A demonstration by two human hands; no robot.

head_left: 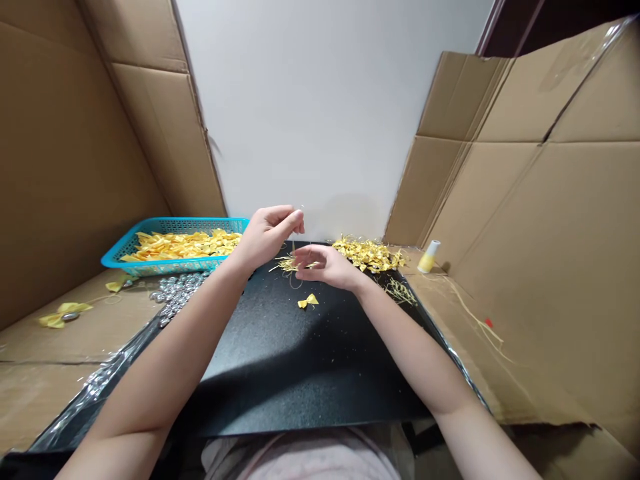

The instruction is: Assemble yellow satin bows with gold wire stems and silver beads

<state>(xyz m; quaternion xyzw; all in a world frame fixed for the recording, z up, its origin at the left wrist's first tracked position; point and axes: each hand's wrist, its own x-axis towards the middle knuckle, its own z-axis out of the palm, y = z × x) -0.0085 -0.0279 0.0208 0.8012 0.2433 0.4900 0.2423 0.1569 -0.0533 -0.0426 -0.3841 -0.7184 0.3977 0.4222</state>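
My left hand [277,230] is raised over the far part of the black table, its thumb and fingers pinched on a thin pale thread [294,248] that hangs down in a loose loop. Just below and to the right, my right hand [327,267] has its fingers curved and apart beside the thread. Whether its fingertips touch the thread is hard to see. One yellow ribbon bow [308,301] lies on the black tabletop [280,360] below my hands. Behind the right fingers is a bunch of thin gold ties [285,264], partly hidden.
A blue basket [113,257] of yellow ribbon bows stands at left, with silver beads [180,293] before it. A heap of gold bows [370,253] and more ties [400,291] lie at right. Beyond is a small bottle [429,257]. Cardboard walls [540,220] flank the table.
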